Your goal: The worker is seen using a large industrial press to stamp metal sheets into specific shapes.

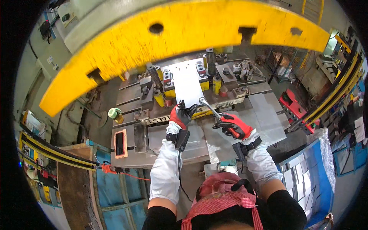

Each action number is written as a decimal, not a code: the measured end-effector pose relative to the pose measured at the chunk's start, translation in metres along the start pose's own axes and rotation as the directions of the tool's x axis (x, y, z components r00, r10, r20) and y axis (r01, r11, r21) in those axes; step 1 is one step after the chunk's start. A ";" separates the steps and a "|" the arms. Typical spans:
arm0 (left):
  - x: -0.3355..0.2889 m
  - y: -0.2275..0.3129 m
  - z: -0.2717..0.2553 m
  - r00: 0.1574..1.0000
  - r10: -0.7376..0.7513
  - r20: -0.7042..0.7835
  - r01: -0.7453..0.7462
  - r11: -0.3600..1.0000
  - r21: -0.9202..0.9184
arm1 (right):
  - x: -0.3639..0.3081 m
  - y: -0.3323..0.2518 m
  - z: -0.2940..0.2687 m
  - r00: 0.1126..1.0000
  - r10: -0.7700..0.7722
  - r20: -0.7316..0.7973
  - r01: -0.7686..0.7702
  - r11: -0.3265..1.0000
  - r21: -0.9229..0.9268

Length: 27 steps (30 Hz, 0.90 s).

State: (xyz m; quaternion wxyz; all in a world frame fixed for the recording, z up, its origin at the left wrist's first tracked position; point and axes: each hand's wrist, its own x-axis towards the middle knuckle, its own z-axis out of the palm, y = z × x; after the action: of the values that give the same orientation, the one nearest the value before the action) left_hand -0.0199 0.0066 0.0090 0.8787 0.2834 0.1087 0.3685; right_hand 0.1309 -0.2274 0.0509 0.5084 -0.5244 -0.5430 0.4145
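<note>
A pale flat metal sheet [188, 85] lies lengthwise in the die between upright posts, its near end toward me. My left hand [183, 114], in a red and black glove, is closed at the sheet's near left corner; the fingertips partly hide that edge. My right hand [234, 127], gloved alike, grips a long metal tool [211, 108] with a red handle and a round, ring-like head. That head is at the sheet's near right corner; whether it touches cannot be made out.
A yellow press beam [199, 27] spans the view above the die. Stacked sheets [168, 138] lie on the near left plate, beside a phone [120, 143]. A red control box [293, 105] stands right. A blue-lined bin [306, 176] of cut pieces is at lower right.
</note>
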 end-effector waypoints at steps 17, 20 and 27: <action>0.029 -0.019 -0.009 0.989 -0.139 -0.061 0.137 0.990 -0.033 | 0.213 0.021 -0.094 0.998 0.036 0.059 -0.029 0.992 -0.121; 0.002 0.003 -0.033 0.987 -0.061 -0.148 0.059 0.998 -0.020 | 0.158 -0.002 -0.035 0.996 0.083 -0.043 -0.059 0.911 0.408; 0.011 -0.005 -0.007 0.984 -0.090 -0.156 0.089 0.996 -0.011 | -0.070 0.019 -0.053 0.882 0.437 -0.173 -0.301 0.808 0.506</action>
State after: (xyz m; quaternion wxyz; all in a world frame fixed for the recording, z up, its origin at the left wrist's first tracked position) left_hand -0.0121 0.0148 0.0007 0.8838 0.2466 0.1890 0.3499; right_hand 0.1810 -0.2987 0.0313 0.5992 -0.5369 -0.2360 0.5449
